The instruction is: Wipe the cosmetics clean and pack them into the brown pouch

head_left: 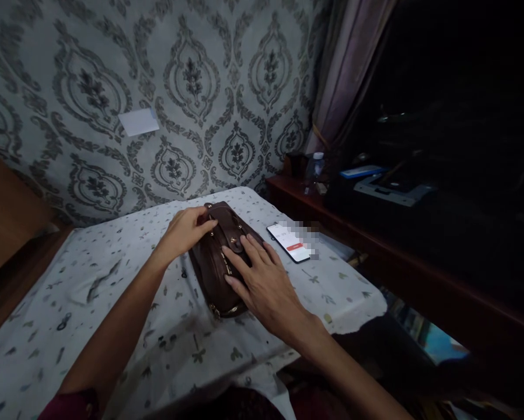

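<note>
A dark brown leather handbag (213, 268) with gold-coloured zips and metal fittings lies on the patterned white cloth. My left hand (184, 234) is at its far left edge, fingers curled over the side and thumb on top, gripping the bag there. Across the bag's right side rests my right hand (266, 280), palm down with the fingers spread flat, beside a small flap with a stud. Just right of the bag a phone (288, 240) lies face up with its screen lit; part of it is blurred out.
The cloth-covered table (113, 326) meets a patterned wall (192, 70) with a pale paper (139, 122) on it. To the right stands a dark red wooden desk (297, 195) bearing a clear bottle (315, 169) and a blue-edged flat item (362, 172). A curtain (336, 76) hangs behind.
</note>
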A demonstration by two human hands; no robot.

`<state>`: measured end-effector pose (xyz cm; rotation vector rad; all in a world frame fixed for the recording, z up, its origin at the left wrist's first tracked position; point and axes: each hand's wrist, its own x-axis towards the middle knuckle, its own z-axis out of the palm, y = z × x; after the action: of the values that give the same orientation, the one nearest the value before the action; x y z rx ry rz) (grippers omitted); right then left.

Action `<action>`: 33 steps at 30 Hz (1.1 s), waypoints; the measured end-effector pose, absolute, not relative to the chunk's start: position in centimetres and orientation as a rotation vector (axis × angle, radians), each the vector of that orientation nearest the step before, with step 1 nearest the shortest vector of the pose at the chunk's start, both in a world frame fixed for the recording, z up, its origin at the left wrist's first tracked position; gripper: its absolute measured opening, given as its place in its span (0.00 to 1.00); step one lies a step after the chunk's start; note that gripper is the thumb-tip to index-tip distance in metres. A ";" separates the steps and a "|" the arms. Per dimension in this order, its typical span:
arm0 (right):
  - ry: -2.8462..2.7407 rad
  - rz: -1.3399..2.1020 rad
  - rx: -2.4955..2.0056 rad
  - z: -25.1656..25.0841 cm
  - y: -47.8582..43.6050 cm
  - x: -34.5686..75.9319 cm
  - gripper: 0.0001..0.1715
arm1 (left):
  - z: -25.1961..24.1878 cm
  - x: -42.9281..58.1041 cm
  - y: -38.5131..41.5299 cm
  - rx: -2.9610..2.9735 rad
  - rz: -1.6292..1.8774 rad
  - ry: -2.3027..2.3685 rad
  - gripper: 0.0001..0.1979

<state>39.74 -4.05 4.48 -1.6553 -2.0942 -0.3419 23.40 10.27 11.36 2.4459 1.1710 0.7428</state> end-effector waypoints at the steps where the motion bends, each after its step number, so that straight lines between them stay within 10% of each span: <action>1: -2.094 -0.343 -1.655 4.4 -4.0 39.7 0.28 | 11.3 23.4 10.2 2.426 0.751 1.160 0.13; 33: -2.083 -0.336 -1.635 4.5 -4.7 39.6 0.28 | 10.7 27.0 9.6 2.352 0.890 1.063 0.09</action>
<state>39.58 -4.68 4.47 -1.6346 -2.0831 -0.3357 27.01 9.60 10.73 2.3524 1.0625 0.8897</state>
